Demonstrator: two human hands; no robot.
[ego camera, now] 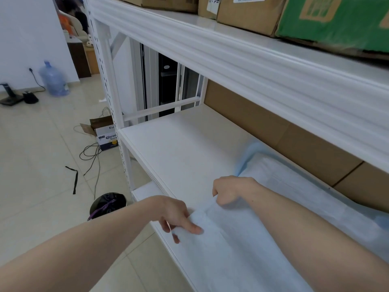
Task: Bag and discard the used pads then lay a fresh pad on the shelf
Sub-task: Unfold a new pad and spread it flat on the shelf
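A pale blue pad [263, 228] was seen spread over the right part of the white shelf [179, 148], its far corner curled up against the brown cardboard [273, 131] at the back. Its left edge was held by both hands. The right hand [229, 190] was closed in a fist over that edge, a fold of the pad gathered inside its curled fingers [221, 200]. Nearer the camera, the same edge was pinched by the left hand [174, 213] at the shelf's front lip, with the forefinger laid along the pad. Left of and below those fingers, a tied black bag [108, 205] was seen on the tiled floor [42, 165]. Above the hands, cardboard boxes [248, 13] were stacked on the upper shelf.
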